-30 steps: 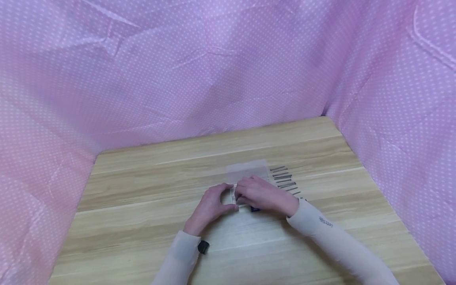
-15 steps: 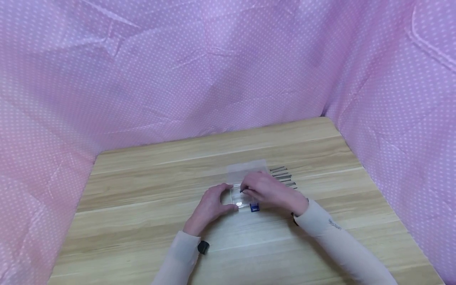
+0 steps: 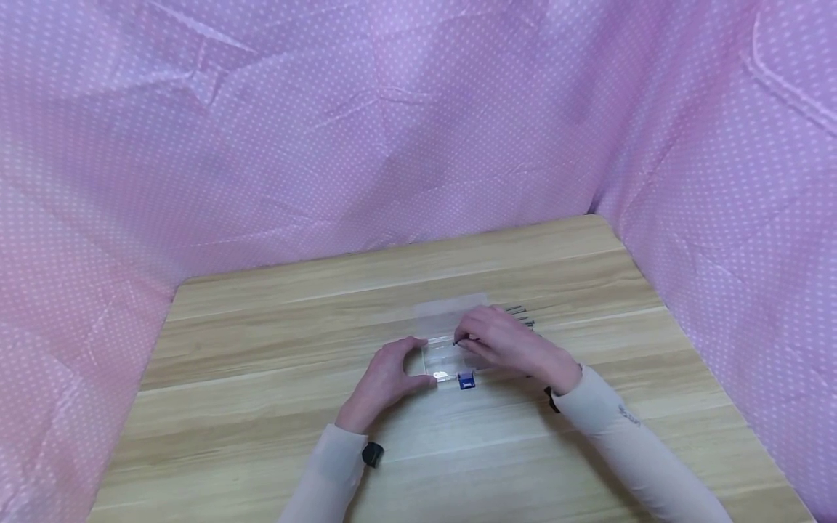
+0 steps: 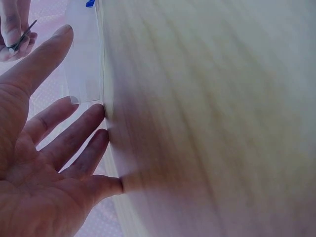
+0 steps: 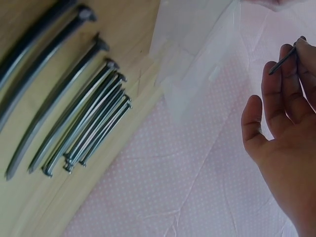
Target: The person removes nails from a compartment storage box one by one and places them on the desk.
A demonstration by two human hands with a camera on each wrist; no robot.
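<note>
Head view, from left to right: the left hand [image 3: 386, 378] rests on the wooden bench [image 3: 261, 349], its fingers relaxed and nearly straight against the left end of a clear plastic box [image 3: 447, 359] with a small blue latch [image 3: 466, 380] on its near edge; it steadies the box without curling round it, and the left wrist view shows the same flat, spread fingers [image 4: 74, 148]. Just right of that, the right hand [image 3: 506, 345] hovers over the box with one thin dark nail [image 3: 466, 342] pinched between its fingertips, the point aimed toward the box. Farther right, partly hidden behind that hand, a row of nails [image 5: 74, 108] lies side by side on the bench, graded from thick to thin. The pinch looks light and the nail slender, so it could slip or tip out and roll across the bench; the box, held only by flat pressure, might also slide if nudged.
</note>
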